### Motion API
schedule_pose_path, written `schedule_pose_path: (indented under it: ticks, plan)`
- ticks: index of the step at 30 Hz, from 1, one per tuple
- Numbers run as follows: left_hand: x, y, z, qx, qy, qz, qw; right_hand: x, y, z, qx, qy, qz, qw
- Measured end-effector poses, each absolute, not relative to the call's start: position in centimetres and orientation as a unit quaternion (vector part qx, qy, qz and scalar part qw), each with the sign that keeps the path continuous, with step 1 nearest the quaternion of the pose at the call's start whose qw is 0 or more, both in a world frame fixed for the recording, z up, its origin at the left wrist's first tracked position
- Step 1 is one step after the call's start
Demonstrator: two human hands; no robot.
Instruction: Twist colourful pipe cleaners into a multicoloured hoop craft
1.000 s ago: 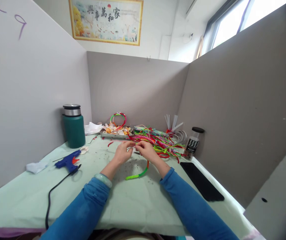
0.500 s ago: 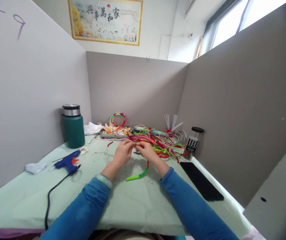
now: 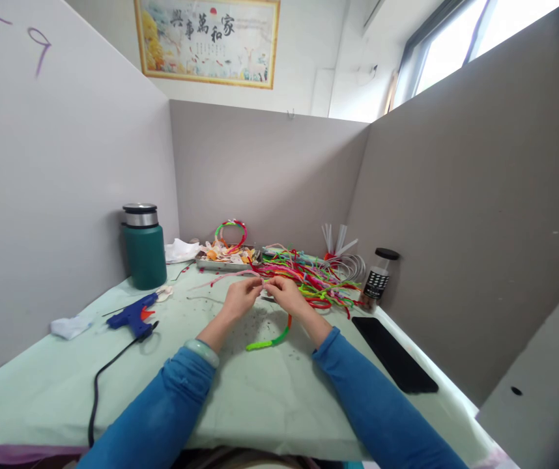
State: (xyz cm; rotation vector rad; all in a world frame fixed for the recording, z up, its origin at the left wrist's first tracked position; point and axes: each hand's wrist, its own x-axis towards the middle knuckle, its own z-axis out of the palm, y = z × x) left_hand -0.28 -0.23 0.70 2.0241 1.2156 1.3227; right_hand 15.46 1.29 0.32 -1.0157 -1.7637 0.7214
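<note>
My left hand (image 3: 242,299) and my right hand (image 3: 284,294) meet fingertip to fingertip over the middle of the table, both pinched. Between them runs a pink pipe cleaner (image 3: 233,273), its free part trailing out to the left past my left fingers. From under my right hand hangs a curved strip wrapped in fuzzy orange and green (image 3: 279,339), its bright green end pointing left above the tablecloth. My right fingers appear to grip this strip's upper end, which they mostly hide. A dark-tipped tool (image 3: 268,299), partly covered, lies behind the hands.
Behind the hands spreads a heap of coloured pipe cleaners (image 3: 309,273), with a metal tray (image 3: 228,266) of small pieces beside it. At left are a blue glue gun (image 3: 133,317) and a green bottle (image 3: 144,257). A jar (image 3: 376,283) and black phone-like slab (image 3: 394,355) lie right.
The pink pipe cleaner's free part has shifted and now bends down toward the left. Both hands stay nearly in place, fingers slightly moved; the green and orange strip hangs almost as before.
</note>
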Motion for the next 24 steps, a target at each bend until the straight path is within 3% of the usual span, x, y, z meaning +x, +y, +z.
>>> schedule_pose_path:
  ticks: [4, 19, 24]
  plan:
    - [-0.17, 0.03, 0.6, 0.689, 0.43, 0.5, 0.301, 15.45, 1.1, 0.44, -0.429, -0.722, 0.287, 0.46]
    - [-0.27, 0.18, 0.71, 0.697, 0.431, 0.48, 0.313, 15.37, 1.18, 0.41, -0.422, -0.718, 0.317, 0.454]
    - [-0.18, -0.27, 1.04, 0.664, 0.41, 0.494, 0.383, 15.54, 0.85, 0.83, -0.414, -0.724, 0.32, 0.45]
